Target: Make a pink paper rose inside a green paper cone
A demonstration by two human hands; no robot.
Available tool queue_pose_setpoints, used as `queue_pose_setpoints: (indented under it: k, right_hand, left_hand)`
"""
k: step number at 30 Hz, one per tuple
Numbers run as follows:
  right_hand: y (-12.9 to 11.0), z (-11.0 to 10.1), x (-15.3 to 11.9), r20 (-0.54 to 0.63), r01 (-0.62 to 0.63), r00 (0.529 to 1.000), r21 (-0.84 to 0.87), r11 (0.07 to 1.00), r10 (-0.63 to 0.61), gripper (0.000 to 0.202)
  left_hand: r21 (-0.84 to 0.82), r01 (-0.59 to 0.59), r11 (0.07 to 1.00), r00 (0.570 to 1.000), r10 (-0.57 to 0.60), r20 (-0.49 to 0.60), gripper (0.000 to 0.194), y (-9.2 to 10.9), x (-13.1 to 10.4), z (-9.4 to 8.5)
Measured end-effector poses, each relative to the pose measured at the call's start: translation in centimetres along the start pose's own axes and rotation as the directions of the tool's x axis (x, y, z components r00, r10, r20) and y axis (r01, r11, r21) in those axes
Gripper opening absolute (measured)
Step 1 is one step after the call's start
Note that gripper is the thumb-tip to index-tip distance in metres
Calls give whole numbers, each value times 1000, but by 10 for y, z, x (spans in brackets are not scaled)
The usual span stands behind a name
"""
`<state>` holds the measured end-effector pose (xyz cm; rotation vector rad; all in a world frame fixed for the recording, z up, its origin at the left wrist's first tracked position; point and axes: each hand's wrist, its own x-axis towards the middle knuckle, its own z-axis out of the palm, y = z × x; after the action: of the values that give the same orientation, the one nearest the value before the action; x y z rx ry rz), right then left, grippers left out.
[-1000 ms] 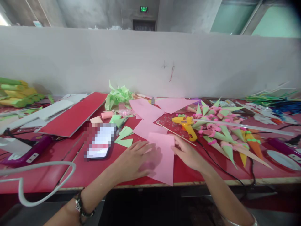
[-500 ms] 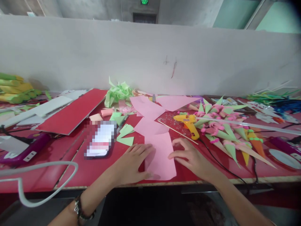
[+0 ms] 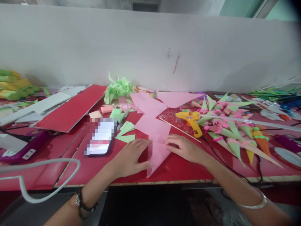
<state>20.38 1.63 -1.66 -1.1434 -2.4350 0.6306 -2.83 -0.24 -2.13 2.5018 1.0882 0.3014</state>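
Note:
A sheet of pink paper [image 3: 158, 157] lies near the table's front edge, one part folded over so that a slanting edge runs down to a lower corner. My left hand [image 3: 131, 158] rests at its left side, fingers stretched and thumb apart, touching the paper's edge. On the right, my right hand [image 3: 185, 149] has its fingers bent together on the folded part of the sheet. Just beyond them are more pink paper pieces [image 3: 151, 124], overlapping in a stack toward the wall.
A phone [image 3: 101, 138] and green paper pieces [image 3: 127, 128] lie left. Right of centre are a thin stick [image 3: 180, 128], a yellow glue gun [image 3: 191, 121] with its cable, and a heap of paper cones [image 3: 225, 125]. A red board [image 3: 72, 108] and white cable [image 3: 54, 160] are farther left.
The pink sheet, flat before, is now folded diagonally from its lower right. My right hand has moved up and inward with the folded part. My left hand stays at the left edge.

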Motion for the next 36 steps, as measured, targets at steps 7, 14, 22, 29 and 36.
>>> queue_pose_setpoints:
  k: [7,14,22,29,36]
  right_hand:
    - [0,13,10,-14,-12,1000,-116,993,10,20]
    - [0,17,11,-46,-48,998,-149,988,42,19]
    - [3,23,11,-89,-51,995,-186,981,35,22]
    - [5,28,12,-97,-51,995,-270,962,25,23]
    - [6,31,13,-80,-38,997,-329,943,12,22]
  left_hand:
    - [63,61,996,995,-56,-80,66,1,1,11]
    - [75,62,995,996,-56,-76,63,-1,3,12]
    - [57,81,995,995,-78,-60,68,-2,3,13]
    - [52,72,996,996,-69,-58,75,-3,2,13]
    - [56,69,996,997,-67,-41,78,-1,3,11]
